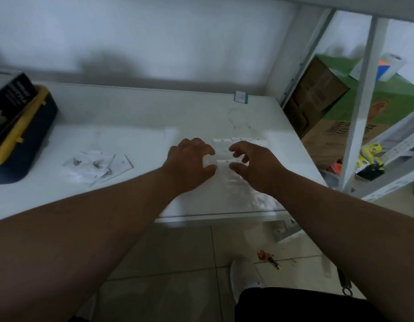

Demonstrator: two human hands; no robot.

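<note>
Several small clear plastic bags with white top strips lie overlapping on the white table, right of centre. My left hand and my right hand reach over them, fingers curled, facing each other. Between them sits one small clear bag. My left thumb and fingers pinch its left edge, and my right thumb and fingers pinch its right edge. The picture is blurred, so the contact is faint. More clear plastic lies under my right wrist near the table's front edge.
A loose heap of small bags with metal parts lies at left centre. A blue-and-yellow tool case carries a black box at the far left. A green-edged label lies at the back. Metal shelving with cardboard boxes stands on the right.
</note>
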